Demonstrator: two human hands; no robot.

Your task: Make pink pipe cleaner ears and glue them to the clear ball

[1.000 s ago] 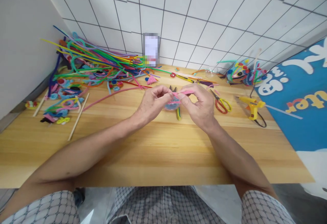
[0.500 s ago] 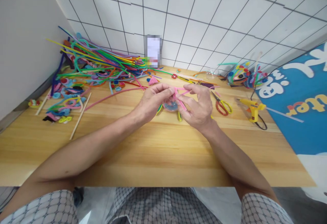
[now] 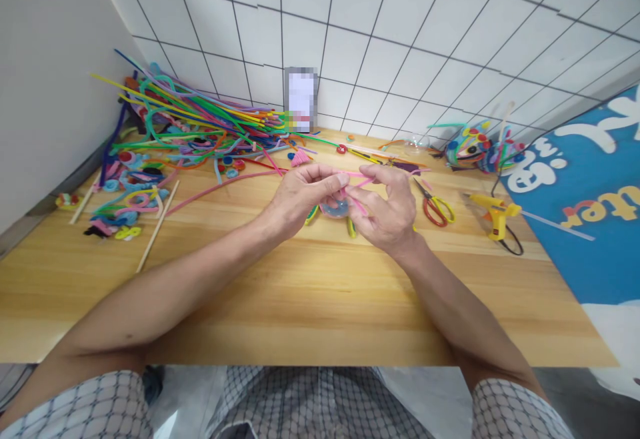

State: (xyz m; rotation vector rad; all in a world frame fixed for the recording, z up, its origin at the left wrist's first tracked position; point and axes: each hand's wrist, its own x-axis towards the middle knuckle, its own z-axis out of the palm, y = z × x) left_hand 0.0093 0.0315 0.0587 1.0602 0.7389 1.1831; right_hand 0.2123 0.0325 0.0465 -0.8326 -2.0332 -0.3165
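Note:
A pink pipe cleaner (image 3: 358,203) is bent between my two hands over the middle of the table. My left hand (image 3: 306,200) pinches it between thumb and fingers. From the other side my right hand (image 3: 384,208) grips it too, with a strand stretched across to the left fingertips. Just below the fingers, partly hidden, a clear round plastic piece (image 3: 333,208) rests on the table, with yellow-green pieces (image 3: 351,228) beside it. Behind my left hand lies a small pink coiled bundle (image 3: 301,158).
Many coloured pipe cleaners (image 3: 215,115) are heaped at the back left, near a wooden stick (image 3: 158,227). A phone (image 3: 301,100) leans on the tiled wall. Scissors (image 3: 436,209), a yellow glue gun (image 3: 497,215) and decorated balls (image 3: 467,147) are on the right.
The left thumb has shifted slightly to the right over the pink pipe cleaner, covering the upright part that showed before. Both hands otherwise stay in place.

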